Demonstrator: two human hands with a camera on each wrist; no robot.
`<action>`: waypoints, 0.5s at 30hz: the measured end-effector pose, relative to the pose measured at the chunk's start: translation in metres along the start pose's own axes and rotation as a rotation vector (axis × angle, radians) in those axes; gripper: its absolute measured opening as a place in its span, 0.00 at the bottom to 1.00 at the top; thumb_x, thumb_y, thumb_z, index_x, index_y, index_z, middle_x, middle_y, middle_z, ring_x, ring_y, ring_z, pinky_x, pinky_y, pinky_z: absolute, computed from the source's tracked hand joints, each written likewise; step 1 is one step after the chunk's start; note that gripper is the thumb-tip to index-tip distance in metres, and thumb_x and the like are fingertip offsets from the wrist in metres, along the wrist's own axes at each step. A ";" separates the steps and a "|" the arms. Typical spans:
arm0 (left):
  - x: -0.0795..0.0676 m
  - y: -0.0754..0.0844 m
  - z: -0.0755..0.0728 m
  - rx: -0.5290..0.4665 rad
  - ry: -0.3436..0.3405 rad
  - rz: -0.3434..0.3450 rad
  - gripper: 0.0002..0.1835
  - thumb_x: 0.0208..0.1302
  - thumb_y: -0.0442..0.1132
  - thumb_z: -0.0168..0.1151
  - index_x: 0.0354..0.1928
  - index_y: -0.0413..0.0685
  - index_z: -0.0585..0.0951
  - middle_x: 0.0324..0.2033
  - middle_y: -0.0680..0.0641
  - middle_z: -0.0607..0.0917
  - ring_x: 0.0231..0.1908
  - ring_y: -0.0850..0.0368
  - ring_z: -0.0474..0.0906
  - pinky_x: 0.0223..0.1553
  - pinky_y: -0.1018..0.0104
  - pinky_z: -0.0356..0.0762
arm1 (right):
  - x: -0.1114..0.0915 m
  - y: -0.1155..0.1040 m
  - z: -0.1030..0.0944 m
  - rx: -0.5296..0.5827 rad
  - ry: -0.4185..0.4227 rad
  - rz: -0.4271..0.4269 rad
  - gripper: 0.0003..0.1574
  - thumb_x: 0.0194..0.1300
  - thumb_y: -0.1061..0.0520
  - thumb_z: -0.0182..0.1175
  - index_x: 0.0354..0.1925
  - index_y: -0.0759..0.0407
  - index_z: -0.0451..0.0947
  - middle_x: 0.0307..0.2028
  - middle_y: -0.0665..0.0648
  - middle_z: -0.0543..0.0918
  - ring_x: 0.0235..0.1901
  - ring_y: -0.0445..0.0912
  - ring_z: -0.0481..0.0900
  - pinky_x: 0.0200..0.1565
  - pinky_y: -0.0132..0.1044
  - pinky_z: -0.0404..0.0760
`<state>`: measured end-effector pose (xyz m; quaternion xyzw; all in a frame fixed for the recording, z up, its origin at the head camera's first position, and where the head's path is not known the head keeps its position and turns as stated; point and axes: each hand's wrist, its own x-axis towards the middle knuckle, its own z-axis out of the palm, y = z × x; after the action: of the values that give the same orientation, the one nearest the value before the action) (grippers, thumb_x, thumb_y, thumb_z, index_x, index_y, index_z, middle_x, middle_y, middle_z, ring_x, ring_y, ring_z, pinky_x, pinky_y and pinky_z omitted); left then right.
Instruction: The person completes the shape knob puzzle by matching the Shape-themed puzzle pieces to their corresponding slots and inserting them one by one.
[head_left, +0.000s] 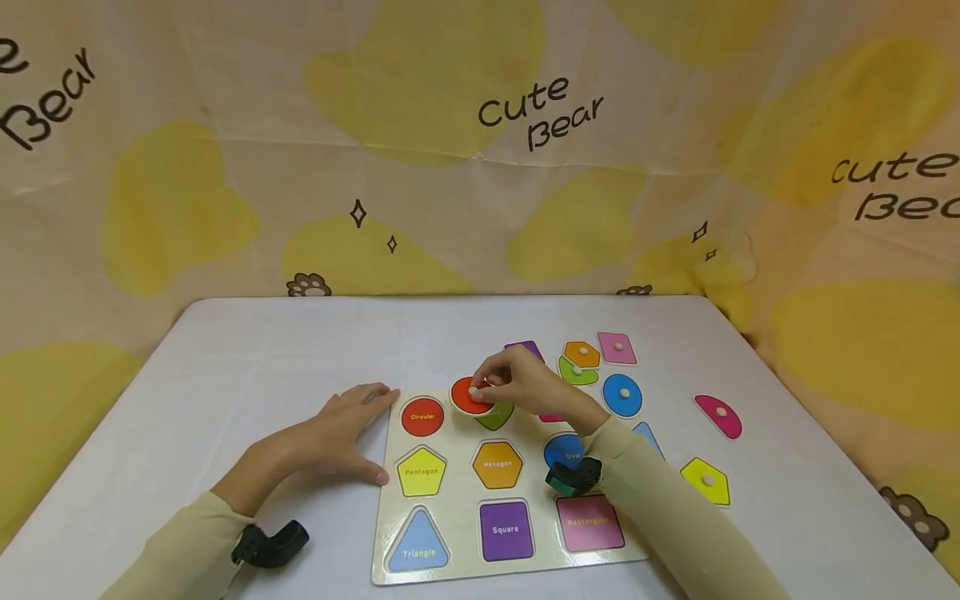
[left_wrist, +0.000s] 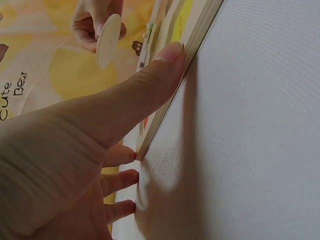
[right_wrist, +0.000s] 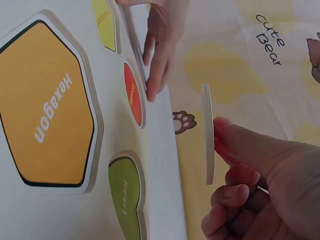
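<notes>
My right hand (head_left: 517, 379) pinches the small knob of a red round puzzle piece (head_left: 467, 397) above the far edge of a wooden shape board (head_left: 457, 500). In the right wrist view the piece (right_wrist: 208, 135) is edge-on, raised over the board. Below and beside it lie the red Circular recess (head_left: 422, 417) and the green Heart recess (head_left: 495, 416), which is partly covered. With its fingers spread, my left hand (head_left: 337, 437) touches the board's left edge; the thumb (left_wrist: 170, 52) lies against the wooden side.
Loose knobbed pieces lie right of and behind the board: a blue one (head_left: 622, 395), a magenta half-round (head_left: 718, 416), a yellow pentagon (head_left: 707, 481), an orange hexagon (head_left: 581, 353) overlapping a green piece (head_left: 576, 372), and a pink one (head_left: 617, 348). A printed curtain (head_left: 450, 167) hangs behind the white table (head_left: 247, 358).
</notes>
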<state>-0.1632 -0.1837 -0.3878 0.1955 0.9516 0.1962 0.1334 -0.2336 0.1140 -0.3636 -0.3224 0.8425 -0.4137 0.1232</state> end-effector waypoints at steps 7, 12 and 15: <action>0.000 0.000 -0.002 0.004 -0.004 0.000 0.61 0.42 0.59 0.81 0.77 0.45 0.62 0.74 0.37 0.64 0.76 0.35 0.55 0.73 0.26 0.47 | 0.010 -0.005 0.009 0.004 -0.020 -0.018 0.05 0.64 0.59 0.70 0.37 0.61 0.87 0.24 0.48 0.71 0.28 0.41 0.67 0.30 0.25 0.63; 0.001 -0.002 -0.002 -0.003 -0.017 0.004 0.61 0.43 0.59 0.81 0.77 0.44 0.62 0.74 0.36 0.64 0.75 0.35 0.55 0.73 0.25 0.46 | 0.017 -0.010 0.017 0.034 -0.030 -0.012 0.07 0.64 0.59 0.70 0.38 0.63 0.87 0.24 0.48 0.70 0.28 0.40 0.66 0.30 0.25 0.63; 0.002 -0.004 -0.001 -0.008 -0.020 0.009 0.61 0.43 0.59 0.81 0.77 0.44 0.62 0.74 0.36 0.63 0.75 0.35 0.55 0.73 0.25 0.46 | 0.022 -0.013 0.023 0.047 -0.031 -0.010 0.07 0.63 0.59 0.70 0.38 0.63 0.87 0.24 0.49 0.71 0.28 0.40 0.66 0.29 0.25 0.63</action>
<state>-0.1661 -0.1863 -0.3887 0.2013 0.9485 0.1988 0.1426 -0.2336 0.0796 -0.3662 -0.3300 0.8288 -0.4292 0.1416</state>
